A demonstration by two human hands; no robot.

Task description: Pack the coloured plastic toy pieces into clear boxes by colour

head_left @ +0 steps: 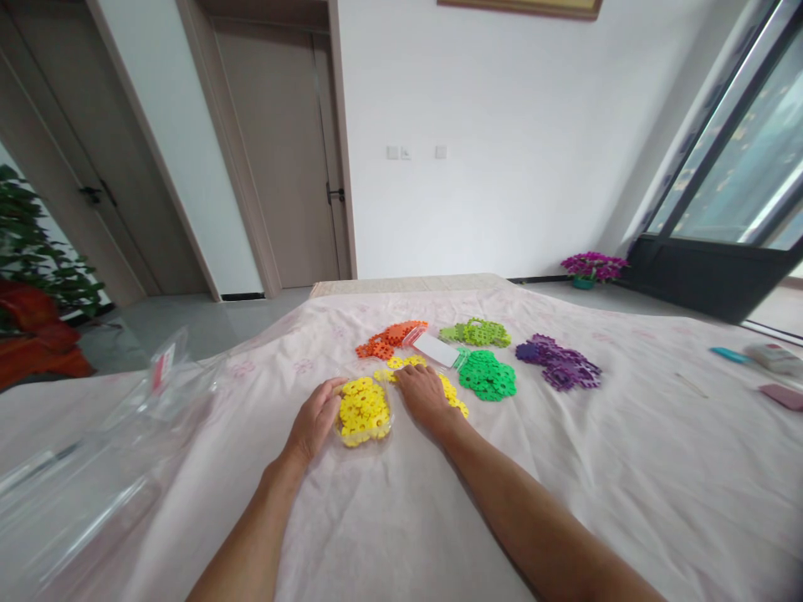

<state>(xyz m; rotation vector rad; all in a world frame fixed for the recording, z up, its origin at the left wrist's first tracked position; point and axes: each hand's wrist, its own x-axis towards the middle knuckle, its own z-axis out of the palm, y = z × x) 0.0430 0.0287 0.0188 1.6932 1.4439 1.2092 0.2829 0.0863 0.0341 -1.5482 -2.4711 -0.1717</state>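
A clear plastic box (347, 438) filled with yellow flower-shaped pieces (364, 403) stands on the cloth in front of me. My left hand (315, 415) grips its left side, thumb and fingers at the wall. Just right of the box, my right hand (421, 391) lies over a loose pile of yellow pieces (452, 393), fingers bent and closed on some of them; the fingertips are partly hidden. Close by are piles of orange pieces (390, 339), light green pieces (483, 332), green pieces (488, 375) and purple pieces (560, 363). A white card or label (436, 348) lies between the piles.
Crumpled clear plastic bags (113, 468) cover the table's left side. Small items lie at the far right: a blue object (728, 355), a pale box-like thing (773, 359) and a pinkish piece (781, 396). The pale tablecloth (602, 485) is wrinkled.
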